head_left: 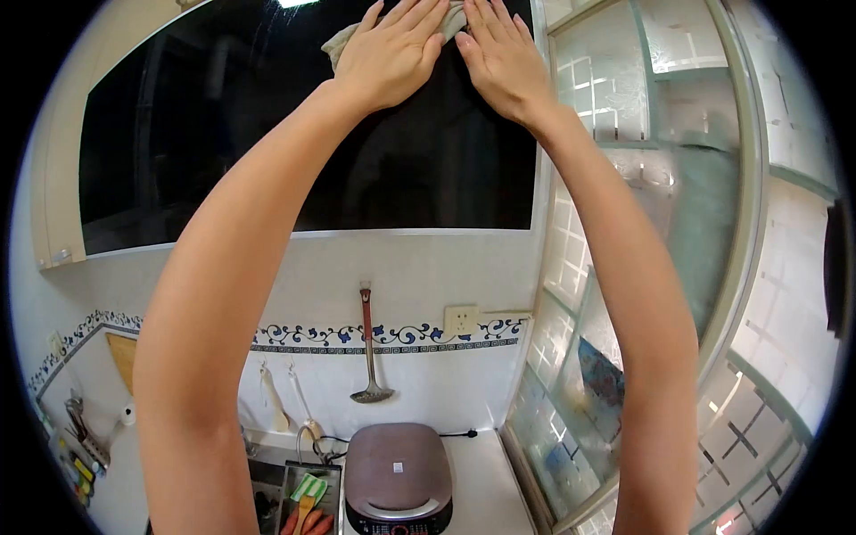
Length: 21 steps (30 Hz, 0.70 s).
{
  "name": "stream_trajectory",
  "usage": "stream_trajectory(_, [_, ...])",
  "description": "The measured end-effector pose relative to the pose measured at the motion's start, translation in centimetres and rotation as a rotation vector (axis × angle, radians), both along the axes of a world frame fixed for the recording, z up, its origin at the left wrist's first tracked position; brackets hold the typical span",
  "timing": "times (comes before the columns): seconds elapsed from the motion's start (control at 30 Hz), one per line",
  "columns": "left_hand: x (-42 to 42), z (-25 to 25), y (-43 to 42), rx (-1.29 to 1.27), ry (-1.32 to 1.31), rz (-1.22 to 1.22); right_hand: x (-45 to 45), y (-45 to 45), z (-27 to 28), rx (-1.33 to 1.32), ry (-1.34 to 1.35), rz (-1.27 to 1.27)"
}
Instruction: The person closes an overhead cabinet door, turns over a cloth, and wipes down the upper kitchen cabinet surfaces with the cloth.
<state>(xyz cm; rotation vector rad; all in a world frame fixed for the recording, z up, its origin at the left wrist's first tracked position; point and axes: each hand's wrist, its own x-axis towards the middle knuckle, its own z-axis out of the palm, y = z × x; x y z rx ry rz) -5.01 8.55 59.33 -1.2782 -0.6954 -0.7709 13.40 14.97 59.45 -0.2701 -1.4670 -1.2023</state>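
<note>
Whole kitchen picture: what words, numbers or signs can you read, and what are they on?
None can be read.
Small white label on the brown plastic cooker lid: too small.
Marks on the dark front control panel: too blurred.
Glossy black cabinet door: no writing seen.

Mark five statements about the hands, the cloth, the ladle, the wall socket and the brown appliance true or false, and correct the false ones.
1. The left hand is on the cloth. True.
2. The right hand hangs beside the brown appliance. False: it is raised at the dark panel.
3. The ladle hangs on the wall. True.
4. The wall socket is left of the ladle. False: it is to its right.
5. The brown appliance is closed. True.
</note>
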Motion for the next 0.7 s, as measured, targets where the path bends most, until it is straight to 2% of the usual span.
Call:
stream_trajectory(0.2, [0.4, 2.5, 0.8, 0.074, 0.02, 0.022, 0.2, 0.3, 2.6, -0.076, 0.008, -0.001])
stream_trajectory(0.47, [0.9, 5.7, 1.3, 0.068, -0.01, 0.008, 0.4, 1.0, 5.9, -0.01, 0.001, -0.007])
stream_trajectory(0.53, [1.1, 6.5, 1.2, 0.051, -0.022, -0.003, 0.6, 0.9, 6.7, 0.005, -0.017, -0.094])
stream_trajectory(0.7, [0.8, 8.2, 1.4, 0.039, -0.018, 0.019, -0.2, 1.0, 8.2, -0.036, 0.024, -0.045])
